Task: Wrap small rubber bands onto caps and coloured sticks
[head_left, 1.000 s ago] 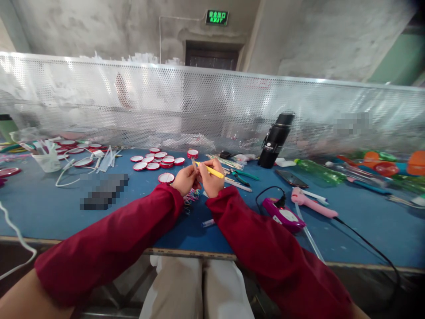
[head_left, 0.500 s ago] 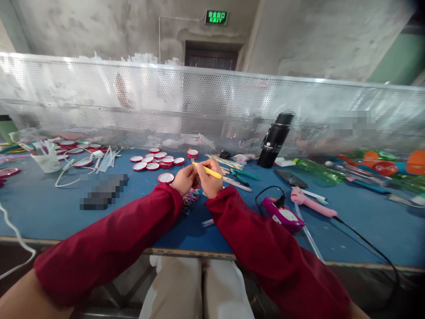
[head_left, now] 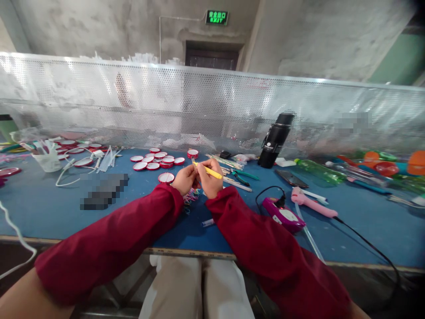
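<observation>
Head view: forearms (head_left: 119, 239) converge, right hand (head_left: 210, 180) gripping yellow pen-like tool (head_left: 214, 173) beside curled left hand (head_left: 183, 180), contents unclear.

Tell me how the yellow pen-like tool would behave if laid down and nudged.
The yellow pen-like tool would probably roll, its barrel looking slim and round. It seems light: the right hand holds it with the fingertips. It is likely stiff, as the barrel shows no bend.

Pliers (head_left: 249, 175), a pink glue gun (head_left: 314, 205) and rough grey walls (head_left: 109, 26) suggest a workshop.
</observation>
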`<state>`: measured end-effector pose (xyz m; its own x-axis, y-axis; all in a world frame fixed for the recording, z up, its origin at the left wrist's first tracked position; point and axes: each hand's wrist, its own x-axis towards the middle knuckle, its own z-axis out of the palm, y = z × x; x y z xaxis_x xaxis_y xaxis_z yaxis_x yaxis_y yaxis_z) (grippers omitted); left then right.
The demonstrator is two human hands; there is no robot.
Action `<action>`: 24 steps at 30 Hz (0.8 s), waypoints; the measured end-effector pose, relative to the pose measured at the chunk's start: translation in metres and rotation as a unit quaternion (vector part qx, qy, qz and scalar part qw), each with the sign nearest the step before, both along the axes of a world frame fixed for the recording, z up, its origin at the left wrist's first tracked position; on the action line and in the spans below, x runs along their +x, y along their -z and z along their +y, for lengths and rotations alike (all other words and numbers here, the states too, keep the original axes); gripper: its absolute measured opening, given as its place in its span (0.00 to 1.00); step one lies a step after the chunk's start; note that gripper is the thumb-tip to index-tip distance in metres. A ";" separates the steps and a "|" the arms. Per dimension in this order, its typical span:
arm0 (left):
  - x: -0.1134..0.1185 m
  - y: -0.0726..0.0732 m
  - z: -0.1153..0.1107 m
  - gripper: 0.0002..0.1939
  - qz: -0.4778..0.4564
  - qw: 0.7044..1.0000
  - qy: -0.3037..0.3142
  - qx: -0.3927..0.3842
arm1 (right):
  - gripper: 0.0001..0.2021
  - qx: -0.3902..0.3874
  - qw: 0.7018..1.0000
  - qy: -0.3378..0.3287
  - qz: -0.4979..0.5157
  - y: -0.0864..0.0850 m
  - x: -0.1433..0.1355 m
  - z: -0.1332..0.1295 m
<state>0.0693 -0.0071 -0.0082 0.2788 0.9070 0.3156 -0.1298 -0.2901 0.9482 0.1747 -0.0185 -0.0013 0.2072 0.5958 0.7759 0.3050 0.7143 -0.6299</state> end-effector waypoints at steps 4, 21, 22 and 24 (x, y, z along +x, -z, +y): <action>0.000 0.001 0.001 0.10 0.001 1.000 -0.002 -0.004 | 0.09 -0.004 1.000 0.013 0.008 0.000 0.000 0.001; 0.001 -0.004 -0.004 0.09 -0.002 1.000 -0.013 -0.017 | 0.09 0.005 1.000 0.019 -0.007 -0.001 -0.001 -0.001; 0.001 -0.005 -0.004 0.09 -0.002 1.000 -0.012 -0.020 | 0.09 0.004 1.000 0.024 0.000 -0.001 -0.001 0.000; 0.001 -0.006 -0.005 0.10 -0.002 1.000 -0.009 -0.024 | 0.09 0.000 1.000 0.024 0.019 0.000 -0.002 0.002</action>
<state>0.0702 -0.0124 -0.0021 0.2622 0.9257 0.2726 -0.1281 -0.2466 0.9606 0.1732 -0.0169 -0.0008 0.2643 0.5851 0.7667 0.3151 0.6989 -0.6420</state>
